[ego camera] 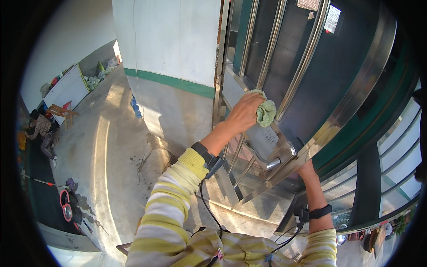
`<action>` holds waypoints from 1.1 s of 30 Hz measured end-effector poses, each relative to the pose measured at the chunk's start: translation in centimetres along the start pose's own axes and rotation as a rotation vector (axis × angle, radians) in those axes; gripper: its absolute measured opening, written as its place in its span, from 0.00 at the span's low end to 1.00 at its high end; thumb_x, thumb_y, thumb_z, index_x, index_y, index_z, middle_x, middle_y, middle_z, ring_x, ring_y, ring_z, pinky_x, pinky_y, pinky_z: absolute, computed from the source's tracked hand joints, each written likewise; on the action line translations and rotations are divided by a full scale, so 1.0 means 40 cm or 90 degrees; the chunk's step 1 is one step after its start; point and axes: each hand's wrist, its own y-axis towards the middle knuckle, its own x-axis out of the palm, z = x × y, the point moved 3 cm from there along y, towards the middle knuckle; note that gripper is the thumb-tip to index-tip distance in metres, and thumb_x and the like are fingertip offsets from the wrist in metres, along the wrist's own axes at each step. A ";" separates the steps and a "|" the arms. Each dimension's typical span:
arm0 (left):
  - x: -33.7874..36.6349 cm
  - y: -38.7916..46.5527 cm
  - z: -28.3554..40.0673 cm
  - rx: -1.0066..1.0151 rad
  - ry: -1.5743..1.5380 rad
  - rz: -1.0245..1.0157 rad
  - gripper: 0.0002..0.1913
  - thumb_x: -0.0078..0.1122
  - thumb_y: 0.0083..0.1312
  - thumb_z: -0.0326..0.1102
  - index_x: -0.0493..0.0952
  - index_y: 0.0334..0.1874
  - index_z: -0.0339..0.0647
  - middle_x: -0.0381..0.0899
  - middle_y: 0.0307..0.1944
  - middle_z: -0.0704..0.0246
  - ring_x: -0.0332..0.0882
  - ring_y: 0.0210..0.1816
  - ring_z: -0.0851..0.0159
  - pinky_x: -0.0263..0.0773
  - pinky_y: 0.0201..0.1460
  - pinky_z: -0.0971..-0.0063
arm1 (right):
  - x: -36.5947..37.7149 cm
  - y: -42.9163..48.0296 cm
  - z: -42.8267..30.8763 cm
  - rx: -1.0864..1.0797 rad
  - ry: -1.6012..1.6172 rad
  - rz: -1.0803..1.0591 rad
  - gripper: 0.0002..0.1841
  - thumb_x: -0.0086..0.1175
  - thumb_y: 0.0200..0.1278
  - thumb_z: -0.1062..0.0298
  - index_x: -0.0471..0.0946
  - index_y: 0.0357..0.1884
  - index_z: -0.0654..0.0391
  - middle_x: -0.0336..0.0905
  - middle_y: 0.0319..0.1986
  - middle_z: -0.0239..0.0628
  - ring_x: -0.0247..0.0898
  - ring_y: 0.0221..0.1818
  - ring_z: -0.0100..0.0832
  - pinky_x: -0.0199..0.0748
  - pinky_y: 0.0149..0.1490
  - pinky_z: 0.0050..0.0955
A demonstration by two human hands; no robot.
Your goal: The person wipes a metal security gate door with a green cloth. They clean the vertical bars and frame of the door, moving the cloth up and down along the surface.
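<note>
My left hand (245,111) holds a bunched green cloth (266,113) against the middle crossbar of a stainless steel door (248,88). Just below the cloth lies the door's flat metal panel (267,137), with a lever handle (274,163) at its lower corner. Polished vertical bars (298,71) rise above the hand. My right hand (305,167) reaches to the door's right edge near the handle; its fingers are hidden behind the frame, so what they touch does not show. Both wrists wear black straps with cables.
A white wall (170,83) with a green stripe adjoins the hinge side. A blue water bottle (135,106) stands at its foot. Far left, a person (43,128) bends beside a wooden chair (63,111). A concrete step (247,207) lies below the door, and barred windows (400,147) are at right.
</note>
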 end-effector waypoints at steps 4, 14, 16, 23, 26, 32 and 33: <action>0.005 0.009 0.037 -0.011 -0.057 -0.040 0.13 0.50 0.55 0.27 0.73 0.43 0.33 0.74 0.48 0.54 0.69 0.53 0.49 0.63 0.58 0.62 | -0.015 0.002 -0.017 -0.029 0.004 -0.007 0.16 0.53 0.51 0.71 0.72 0.45 0.61 0.72 0.39 0.51 0.68 0.44 0.52 0.67 0.48 0.39; -0.013 -0.015 0.056 -0.003 -0.072 -0.063 0.13 0.48 0.57 0.25 0.70 0.45 0.31 0.74 0.45 0.51 0.70 0.50 0.47 0.66 0.54 0.63 | -0.004 0.000 -0.042 0.028 -0.024 -0.079 0.14 0.56 0.44 0.75 0.74 0.37 0.63 0.73 0.33 0.52 0.68 0.38 0.54 0.68 0.42 0.43; -0.017 0.009 0.039 -0.003 -0.038 -0.088 0.13 0.48 0.55 0.23 0.71 0.44 0.31 0.75 0.42 0.51 0.71 0.48 0.47 0.67 0.52 0.62 | -0.001 -0.004 -0.041 0.042 -0.014 -0.069 0.14 0.56 0.44 0.75 0.73 0.38 0.64 0.73 0.32 0.53 0.68 0.38 0.54 0.68 0.42 0.43; -0.011 0.054 0.013 -0.060 0.038 -0.139 0.13 0.48 0.57 0.27 0.71 0.44 0.32 0.75 0.41 0.52 0.71 0.46 0.47 0.67 0.50 0.62 | 0.002 -0.006 -0.035 0.020 -0.038 -0.062 0.13 0.55 0.45 0.75 0.73 0.36 0.65 0.73 0.30 0.55 0.69 0.36 0.56 0.68 0.40 0.44; -0.012 0.046 0.025 -0.095 0.002 -0.144 0.14 0.49 0.57 0.27 0.71 0.46 0.33 0.76 0.42 0.53 0.72 0.46 0.46 0.67 0.50 0.64 | 0.004 -0.001 -0.036 0.090 -0.055 -0.085 0.14 0.58 0.44 0.74 0.72 0.34 0.65 0.72 0.31 0.52 0.69 0.36 0.54 0.68 0.40 0.42; -0.027 -0.002 0.085 -0.171 -0.155 -0.096 0.14 0.50 0.60 0.29 0.71 0.48 0.35 0.79 0.39 0.57 0.77 0.43 0.55 0.69 0.48 0.70 | -0.013 0.002 -0.079 0.075 -0.034 -0.036 0.09 0.43 0.54 0.74 0.73 0.34 0.64 0.72 0.27 0.63 0.69 0.35 0.62 0.69 0.38 0.50; -0.028 -0.014 0.092 -0.203 -0.202 -0.095 0.13 0.50 0.60 0.29 0.71 0.47 0.35 0.79 0.39 0.58 0.77 0.43 0.57 0.69 0.47 0.71 | -0.013 0.002 -0.083 0.077 -0.036 -0.027 0.08 0.43 0.54 0.74 0.73 0.34 0.64 0.72 0.27 0.63 0.69 0.35 0.62 0.69 0.38 0.50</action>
